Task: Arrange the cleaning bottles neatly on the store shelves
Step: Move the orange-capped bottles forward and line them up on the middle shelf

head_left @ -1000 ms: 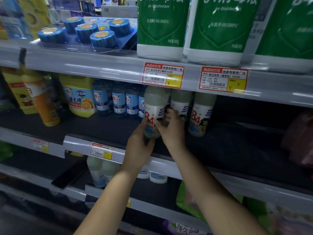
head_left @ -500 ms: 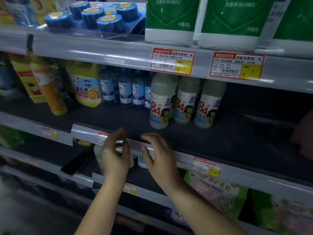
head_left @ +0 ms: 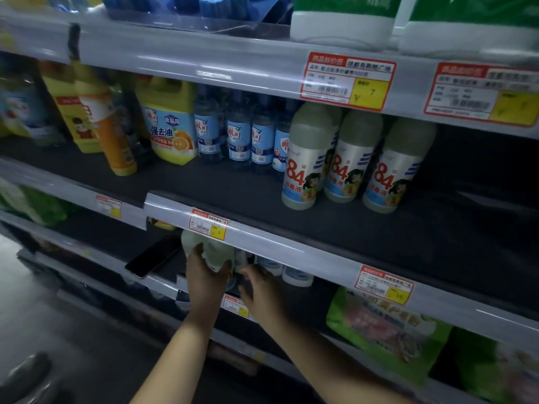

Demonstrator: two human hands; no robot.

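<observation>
Hands are now working lower: your left hand point(head_left: 205, 277) is gripping a pale bottle point(head_left: 210, 252) on the lower shelf point(head_left: 291, 252), under the three tidy bottles point(head_left: 347, 161). Your right hand point(head_left: 264, 290) is reaching in loose, holding nothing.

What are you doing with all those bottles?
A person is tidying a store shelf of cleaning bottles. Three 84 bottles stand in a row on the middle shelf. Both hands are on the shelf below: the left hand wraps around a pale bottle under the price strip, and the right hand reaches in beside it. A dark phone lies on that lower shelf.
</observation>
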